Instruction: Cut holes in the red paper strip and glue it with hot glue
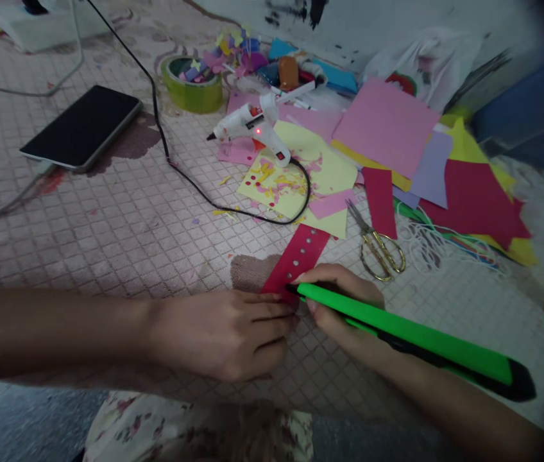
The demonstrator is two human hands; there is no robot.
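My left hand (pixel 226 333) lies palm down on the cloth, its fingers stretched toward the near end of a red paper strip (pixel 306 249). A row of small round pale spots runs along this strip. In my right hand (pixel 344 301) is a long green and black tool (pixel 407 327), gripped near its front between thumb and fingers. Its dark tip rests at the strip's near end, close to my left fingertips. I cannot tell whether the tip touches the paper. The tool's back end points to the lower right, over my forearm.
Gold-handled scissors (pixel 378 247) lie beyond my right hand. A white glue gun (pixel 257 128) with its red light lit sits on scrap-strewn yellow paper (pixel 339 167), its black cord looping left. Coloured sheets (pixel 387 125), white string (pixel 430 244), green tape (pixel 192 90) and a phone (pixel 84 125) lie around.
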